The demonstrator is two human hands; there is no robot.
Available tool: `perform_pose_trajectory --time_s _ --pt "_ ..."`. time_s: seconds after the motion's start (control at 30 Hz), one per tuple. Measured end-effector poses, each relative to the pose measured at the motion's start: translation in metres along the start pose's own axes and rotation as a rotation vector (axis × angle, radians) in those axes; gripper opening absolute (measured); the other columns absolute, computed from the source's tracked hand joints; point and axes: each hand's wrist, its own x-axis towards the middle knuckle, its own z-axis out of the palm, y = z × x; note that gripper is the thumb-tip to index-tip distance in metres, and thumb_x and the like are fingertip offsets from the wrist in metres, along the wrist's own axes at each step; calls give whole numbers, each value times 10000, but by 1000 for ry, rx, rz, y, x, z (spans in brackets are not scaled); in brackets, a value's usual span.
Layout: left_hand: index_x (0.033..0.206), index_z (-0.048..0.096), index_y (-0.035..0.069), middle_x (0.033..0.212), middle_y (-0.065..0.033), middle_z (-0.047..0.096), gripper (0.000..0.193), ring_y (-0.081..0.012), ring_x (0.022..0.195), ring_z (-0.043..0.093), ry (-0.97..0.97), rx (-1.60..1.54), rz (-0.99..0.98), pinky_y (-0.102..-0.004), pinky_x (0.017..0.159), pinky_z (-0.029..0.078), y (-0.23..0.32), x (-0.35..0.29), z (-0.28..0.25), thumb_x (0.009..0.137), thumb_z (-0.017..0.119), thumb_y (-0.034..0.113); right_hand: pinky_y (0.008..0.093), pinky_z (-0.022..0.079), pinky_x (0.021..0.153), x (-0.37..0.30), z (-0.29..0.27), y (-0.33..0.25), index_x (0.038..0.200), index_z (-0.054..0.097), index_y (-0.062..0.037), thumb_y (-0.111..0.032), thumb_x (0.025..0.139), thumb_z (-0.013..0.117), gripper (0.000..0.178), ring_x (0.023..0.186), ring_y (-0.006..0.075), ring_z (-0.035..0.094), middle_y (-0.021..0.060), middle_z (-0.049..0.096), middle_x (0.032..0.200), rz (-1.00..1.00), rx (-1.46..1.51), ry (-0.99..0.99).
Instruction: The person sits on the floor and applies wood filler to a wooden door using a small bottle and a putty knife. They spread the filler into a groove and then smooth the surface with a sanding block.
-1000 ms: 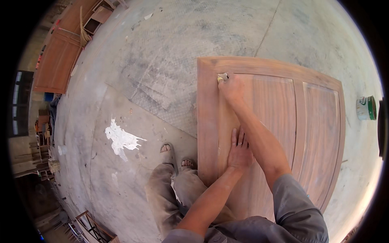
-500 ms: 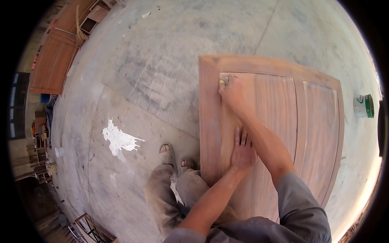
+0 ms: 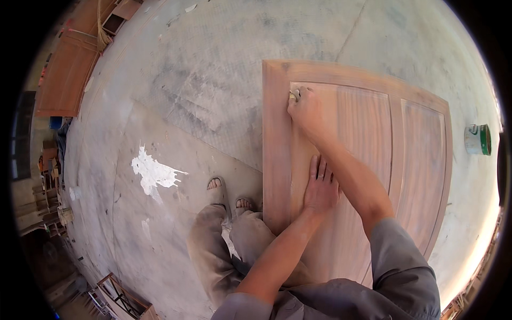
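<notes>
A brown wooden door panel (image 3: 277,160) with a raised frame and recessed inner panels lies in front of me and to the right. My right hand (image 3: 305,108) is closed on a small yellowish piece (image 3: 292,97), which looks like folded sandpaper. It presses that piece into the far left corner of the larger recessed panel, along the frame's inner edge; most of it is hidden by the fingers. Flat on the same recessed panel, nearer to me, rests my left hand (image 3: 322,188), fingers stretched out and holding nothing. My right forearm crosses beyond it.
On the concrete floor (image 3: 213,101) to the left is a splash of white paint (image 3: 154,169). A green and white bucket (image 3: 477,140) stands right of the door panel. Wooden furniture (image 3: 64,74), a broom (image 3: 101,32) and stacked items line the far left side.
The view has shifted slightly, so the panel sits higher in the picture. My right hand has slid a little toward me along the frame edge; the left stays on the same spot.
</notes>
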Motion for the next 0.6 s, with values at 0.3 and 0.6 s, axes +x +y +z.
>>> perform_pose_trajectory --time_s 0.3,0.6 --pt "1384 561 -50 1492 -208 507 558 -365 1491 323 91 -129 65 -555 1278 129 -5 -6 2 933 613 276 525 557 779 5 -7 -18 901 720 64 -87 828 655 181 910 468 690 319 691 942 49 -79 -79" --pt "1097 695 3 1251 -183 674 260 -345 1240 595 -226 -753 243 -449 1105 458 -53 -145 -55 861 587 30 507 539 773 -188 -33 -7 992 677 15 -83 886 632 151 854 463 660 260 654 1004 64 3 -108"
